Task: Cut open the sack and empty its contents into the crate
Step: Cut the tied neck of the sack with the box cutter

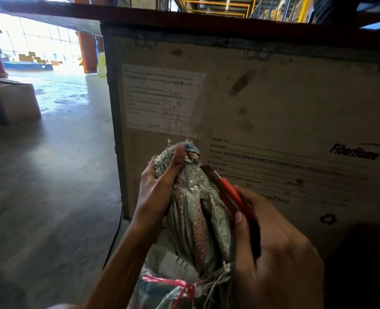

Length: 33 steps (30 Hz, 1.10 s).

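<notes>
Gripping the bunched neck of a woven plastic sack in the left hand, thumb pressed up along the frayed top. Holding a red-handled cutter in the curled right hand, flat metal blade at the sack's right side. Upright just before the stained, labelled wall of the crate, with a pink plastic tie knotted lower down.

The sack stands just before the crate, perhaps against it.

Left hand gripping sack neck, right hand holding red cutter, crate behind
</notes>
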Each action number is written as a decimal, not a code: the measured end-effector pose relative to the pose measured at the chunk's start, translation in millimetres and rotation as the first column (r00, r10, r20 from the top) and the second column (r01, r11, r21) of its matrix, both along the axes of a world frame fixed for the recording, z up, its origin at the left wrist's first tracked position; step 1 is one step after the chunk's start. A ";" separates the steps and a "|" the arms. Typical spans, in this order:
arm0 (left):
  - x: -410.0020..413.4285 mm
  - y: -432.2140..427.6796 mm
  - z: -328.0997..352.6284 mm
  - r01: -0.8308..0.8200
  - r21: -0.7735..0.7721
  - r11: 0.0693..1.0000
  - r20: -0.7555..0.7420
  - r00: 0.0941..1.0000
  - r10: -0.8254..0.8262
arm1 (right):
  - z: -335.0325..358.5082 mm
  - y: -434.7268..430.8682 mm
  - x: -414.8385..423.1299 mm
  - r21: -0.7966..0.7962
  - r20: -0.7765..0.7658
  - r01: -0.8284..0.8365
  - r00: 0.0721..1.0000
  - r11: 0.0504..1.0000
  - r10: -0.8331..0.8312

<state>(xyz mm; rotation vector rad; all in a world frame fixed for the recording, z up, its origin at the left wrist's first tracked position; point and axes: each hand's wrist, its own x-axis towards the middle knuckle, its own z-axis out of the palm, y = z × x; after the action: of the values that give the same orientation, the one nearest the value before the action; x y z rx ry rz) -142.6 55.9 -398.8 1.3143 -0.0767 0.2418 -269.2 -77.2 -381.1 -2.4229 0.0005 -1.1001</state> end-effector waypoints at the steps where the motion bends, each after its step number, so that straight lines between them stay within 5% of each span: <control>1: -0.3 -1.0 0.2 -0.004 -0.003 1.000 0.011 1.000 0.004 | -0.2 1.1 0.3 -0.010 0.001 0.000 1.000 1.000 0.000; 16: 6.9 -4.5 -9.2 -0.238 0.151 0.960 0.193 0.959 0.207 | -2.4 3.2 5.8 0.001 0.028 0.008 1.000 1.000 -0.008; 26: 5.9 -7.5 -5.9 -0.175 0.112 0.978 0.226 0.963 0.147 | -5.1 4.5 9.9 0.023 0.043 -0.014 0.999 1.000 0.013; 33: 13.3 -0.7 -12.8 -0.324 0.193 0.926 0.270 0.925 0.268 | -6.7 6.5 7.6 -0.130 -0.061 -0.003 0.998 0.992 -0.005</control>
<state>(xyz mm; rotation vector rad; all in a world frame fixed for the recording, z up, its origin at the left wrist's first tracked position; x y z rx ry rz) -129.3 55.3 -411.6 1.5272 -0.1113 0.6697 -261.7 -70.7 -387.8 -2.5715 -0.0518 -1.0560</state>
